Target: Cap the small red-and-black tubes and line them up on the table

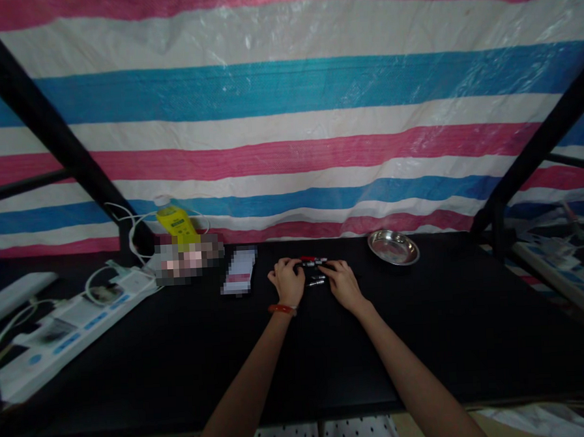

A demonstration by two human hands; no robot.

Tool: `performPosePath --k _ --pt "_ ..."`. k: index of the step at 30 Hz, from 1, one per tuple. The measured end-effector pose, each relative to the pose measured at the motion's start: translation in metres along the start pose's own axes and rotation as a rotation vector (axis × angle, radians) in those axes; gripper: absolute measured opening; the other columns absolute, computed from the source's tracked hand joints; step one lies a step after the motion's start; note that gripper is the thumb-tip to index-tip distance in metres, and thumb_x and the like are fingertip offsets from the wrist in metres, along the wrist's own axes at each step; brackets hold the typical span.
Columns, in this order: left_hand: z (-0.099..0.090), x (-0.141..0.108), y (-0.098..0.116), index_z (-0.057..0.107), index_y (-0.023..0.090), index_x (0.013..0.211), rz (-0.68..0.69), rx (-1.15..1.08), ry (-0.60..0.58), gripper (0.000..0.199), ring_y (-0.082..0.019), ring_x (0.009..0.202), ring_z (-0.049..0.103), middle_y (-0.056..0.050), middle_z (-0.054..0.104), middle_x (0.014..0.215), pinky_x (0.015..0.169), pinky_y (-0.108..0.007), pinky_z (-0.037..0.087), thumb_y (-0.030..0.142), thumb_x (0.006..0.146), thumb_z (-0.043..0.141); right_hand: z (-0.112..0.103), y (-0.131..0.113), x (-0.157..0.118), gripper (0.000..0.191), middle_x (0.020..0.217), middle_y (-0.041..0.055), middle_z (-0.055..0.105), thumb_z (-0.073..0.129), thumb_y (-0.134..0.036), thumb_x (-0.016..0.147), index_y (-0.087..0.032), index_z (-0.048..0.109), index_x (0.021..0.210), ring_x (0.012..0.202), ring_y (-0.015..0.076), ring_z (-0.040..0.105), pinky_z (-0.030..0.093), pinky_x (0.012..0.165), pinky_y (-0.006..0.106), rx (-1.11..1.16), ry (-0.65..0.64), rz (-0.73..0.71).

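Though near left hand [289,282] — phone [240,271] untouched.

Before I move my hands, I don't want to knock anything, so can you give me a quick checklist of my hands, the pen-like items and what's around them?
1. Left hand at the pen-like items: ok, at their left end.
2. Right hand at them: ok, at their right end.
3. Firm hold on any of them: cannot tell, the fingers hide the contact.
4. All in one tight row: not ok, one silver-tipped item lies apart, nearer you.
5. Phone apart from the left hand: ok, left of it.
6. Metal dish apart from the right hand: ok, farther right.
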State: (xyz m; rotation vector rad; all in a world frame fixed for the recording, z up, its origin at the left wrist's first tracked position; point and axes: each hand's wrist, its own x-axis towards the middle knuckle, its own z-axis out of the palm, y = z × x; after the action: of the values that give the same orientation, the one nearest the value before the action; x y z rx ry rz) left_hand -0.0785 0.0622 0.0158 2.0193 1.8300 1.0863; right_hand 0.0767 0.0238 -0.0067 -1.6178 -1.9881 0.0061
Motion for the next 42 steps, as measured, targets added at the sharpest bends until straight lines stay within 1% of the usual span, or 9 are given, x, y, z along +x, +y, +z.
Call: performPosePath --k 3,7,12,19,26,38,42 --pt "0.001 0.000 -0.001 0.068 0.023 0.089 -0.002 0.018 -0.010 0.022 -0.024 0.099 0.052 -0.008 0.060 0.101 0.085 -0.043 0.031 0.016 0.077 0.051 0.000 0.001 -0.001 0.040 0.110 0.0087 0.058 0.047 -0.009 0.082 -0.027 0.061 0.114 0.103 0.0227 0.046 0.042 0.085 0.036 -0.002 0.022 0.000" --pt "0.003 0.000 -0.003 0.067 0.023 0.088 0.007 0.051 -0.030 0.021 -0.025 0.099 0.051 -0.008 0.059 0.100 0.085 -0.044 0.031 0.017 0.076 0.050 -0.001 0.006 -0.002 0.030 0.100 0.0087 0.060 0.049 -0.014 0.084 -0.025 0.066 0.106 0.095 0.0219 0.048 0.043 0.080 0.035 -0.012 0.068 0.038" --pt "0.004 -0.001 -0.003 0.066 0.022 0.089 0.024 0.061 -0.059 0.021 -0.025 0.100 0.050 -0.008 0.057 0.100 0.086 -0.044 0.031 0.016 0.076 0.051 -0.003 0.013 -0.003 0.025 0.091 0.0071 0.061 0.049 -0.014 0.085 -0.022 0.069 0.098 0.086 0.0202 0.049 0.042 0.076 0.032 -0.006 0.098 0.068" --pt "0.007 -0.002 -0.005 0.065 0.022 0.091 0.065 0.070 -0.101 0.021 -0.024 0.101 0.049 -0.008 0.055 0.101 0.088 -0.044 0.031 0.015 0.077 0.050 -0.003 0.014 -0.004 0.021 0.087 0.0067 0.060 0.048 -0.016 0.085 -0.020 0.068 0.093 0.084 0.0198 0.050 0.039 0.073 0.031 -0.032 0.099 0.092" --pt "0.008 -0.003 -0.006 0.064 0.021 0.091 0.109 0.062 -0.115 0.022 -0.024 0.102 0.048 -0.008 0.053 0.103 0.087 -0.042 0.032 0.014 0.077 0.049 -0.003 0.017 -0.006 0.023 0.087 0.0071 0.059 0.044 -0.015 0.087 -0.020 0.066 0.094 0.086 0.0201 0.049 0.037 0.074 0.031 -0.074 0.095 0.103" --pt "0.007 -0.003 -0.004 0.063 0.021 0.092 0.140 0.079 -0.136 0.022 -0.024 0.100 0.049 -0.008 0.054 0.103 0.085 -0.040 0.034 0.013 0.076 0.050 -0.008 0.016 -0.008 0.032 0.091 0.0098 0.056 0.044 -0.010 0.084 -0.020 0.066 0.105 0.085 0.0217 0.046 0.036 0.072 0.032 -0.168 0.076 0.165" --pt "0.006 -0.004 -0.002 0.063 0.022 0.093 0.185 0.079 -0.140 0.020 -0.024 0.101 0.048 -0.008 0.054 0.105 0.087 -0.041 0.033 0.016 0.078 0.051 -0.010 0.016 -0.009 0.035 0.091 0.0102 0.055 0.044 -0.008 0.081 -0.020 0.065 0.106 0.085 0.0220 0.045 0.035 0.071 0.032 -0.177 0.094 0.179"
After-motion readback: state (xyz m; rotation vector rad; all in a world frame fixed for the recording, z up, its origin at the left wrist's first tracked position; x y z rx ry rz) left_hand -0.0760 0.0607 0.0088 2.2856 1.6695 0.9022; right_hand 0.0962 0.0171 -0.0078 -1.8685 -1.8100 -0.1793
